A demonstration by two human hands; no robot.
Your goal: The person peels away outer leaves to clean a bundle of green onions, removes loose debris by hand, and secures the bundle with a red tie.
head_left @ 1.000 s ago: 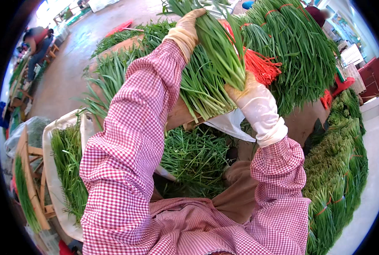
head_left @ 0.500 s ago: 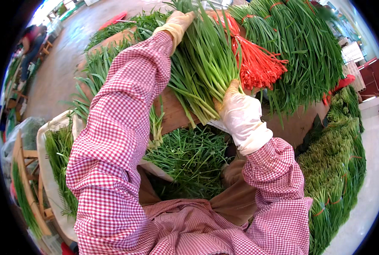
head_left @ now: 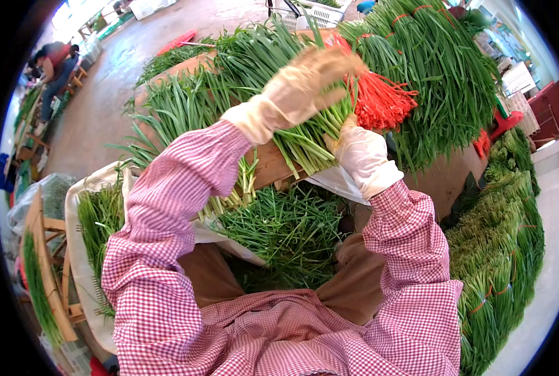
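My right hand (head_left: 362,155), in a pale glove, is closed round the stem ends of a bunch of garlic chives (head_left: 337,117) at the middle of the wooden bench (head_left: 276,164). Above that bunch is my left hand (head_left: 299,86), gloved too and smeared by motion. Its fingers are stretched out with the thumb apart, and nothing shows in them. It hides part of the leaves. Just right of the bunch lies a bundle of red ties (head_left: 384,103). More loose chives (head_left: 188,103) spread over the bench to the left.
Tied chives (head_left: 442,81) are heaped at the back right, with another stack (head_left: 499,250) at the right. Cut leaves (head_left: 282,229) fill a space before my knees. At the left stand a cloth-lined container (head_left: 79,238) and a wooden frame (head_left: 44,257). A person (head_left: 57,69) bends far left.
My left hand has let go of the leafy end of the bunch and come nearer and to the right, over the stems. My right hand keeps its hold and has shifted slightly right.
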